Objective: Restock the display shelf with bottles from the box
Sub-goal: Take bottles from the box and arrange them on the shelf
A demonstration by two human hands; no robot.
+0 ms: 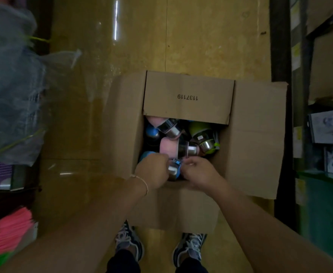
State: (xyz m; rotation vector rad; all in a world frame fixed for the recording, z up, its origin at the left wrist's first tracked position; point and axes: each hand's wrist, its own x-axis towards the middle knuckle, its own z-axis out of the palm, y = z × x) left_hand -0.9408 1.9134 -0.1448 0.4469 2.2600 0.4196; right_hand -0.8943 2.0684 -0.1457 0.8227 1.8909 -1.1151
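box (256, 134): open, flaps folded out for access
bottle (174, 170): blue, lay inside box at near edge
left hand (152, 170): wrapped its body to steady it
right hand (199, 174): pinched its cap end, probably to lift

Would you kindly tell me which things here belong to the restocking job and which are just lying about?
Job in hand: cardboard box; blue bottle, gripped by left hand and right hand; pink bottle; green bottle.
Lying about: plastic-wrapped bundle; pink stack; carton at the right.
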